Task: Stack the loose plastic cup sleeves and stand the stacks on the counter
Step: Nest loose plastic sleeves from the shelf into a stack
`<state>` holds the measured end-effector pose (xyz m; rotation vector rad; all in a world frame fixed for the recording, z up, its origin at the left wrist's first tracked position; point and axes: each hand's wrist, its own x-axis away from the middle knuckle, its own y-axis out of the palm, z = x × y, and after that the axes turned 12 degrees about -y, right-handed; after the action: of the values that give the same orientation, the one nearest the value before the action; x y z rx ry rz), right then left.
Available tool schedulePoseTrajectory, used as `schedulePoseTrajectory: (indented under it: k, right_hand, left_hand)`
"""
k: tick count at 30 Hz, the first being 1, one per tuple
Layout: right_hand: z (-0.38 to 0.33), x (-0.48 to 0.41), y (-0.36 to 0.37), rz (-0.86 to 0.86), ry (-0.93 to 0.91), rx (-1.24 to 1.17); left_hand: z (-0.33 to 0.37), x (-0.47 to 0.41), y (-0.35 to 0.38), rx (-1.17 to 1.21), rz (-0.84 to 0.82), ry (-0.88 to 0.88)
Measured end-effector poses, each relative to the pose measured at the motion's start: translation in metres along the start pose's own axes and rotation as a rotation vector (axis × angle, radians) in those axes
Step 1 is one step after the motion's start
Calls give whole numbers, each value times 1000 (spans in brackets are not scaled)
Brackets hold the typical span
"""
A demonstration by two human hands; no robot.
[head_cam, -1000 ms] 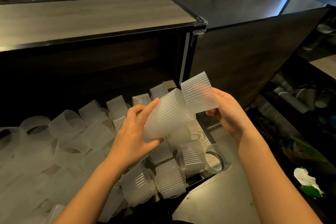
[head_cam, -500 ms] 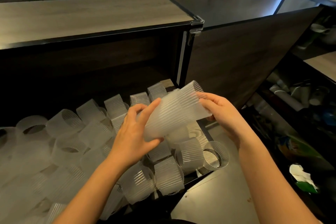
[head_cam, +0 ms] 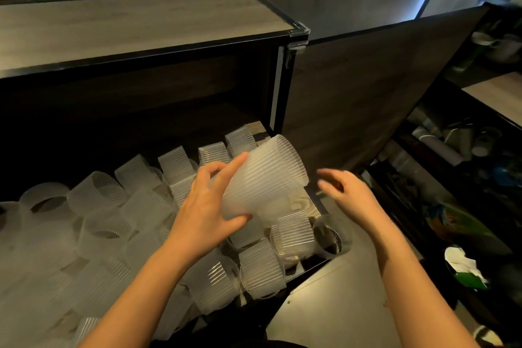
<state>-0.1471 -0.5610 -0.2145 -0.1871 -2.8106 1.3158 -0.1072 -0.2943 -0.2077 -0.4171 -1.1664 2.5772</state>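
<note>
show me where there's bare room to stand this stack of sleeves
Free: the wooden countertop above the shelf, and the dark countertop to its right. Crowded: the shelf, packed with loose sleeves below the stack in the left hand.

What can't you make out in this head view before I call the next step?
Head view only.
- Count of sleeves in the stack: translucent walls merge, and the left hand covers its narrow end.
- Right hand fingers: motion blur.
- Loose sleeves at lower left: soft, cut by the frame edge.
- Cabinet back: too dark.
</note>
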Motion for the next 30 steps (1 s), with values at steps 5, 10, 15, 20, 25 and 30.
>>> schedulePoseTrajectory:
  k: [5, 10, 15, 20, 25, 30]
  right_hand:
    - [33, 19, 11, -423, 200, 204]
    - [36, 20, 27, -392, 158, 206]
    - [38, 12, 30, -263, 148, 169]
    - [22, -1, -10, 143, 40, -61]
    - [-22, -8, -47, 295, -35, -1038]
    - [-50, -18, -38, 74, -222, -1217]
  left_hand:
    - [2, -1, -1, 20, -28, -20]
    - [2, -2, -3, 16, -29, -10]
    - [1, -1, -6, 16, -22, -7]
    - [-1, 1, -10, 15, -10, -23]
    - [-2, 2, -9, 3, -12, -2]
    - [-4, 4, -8, -10, -19, 20]
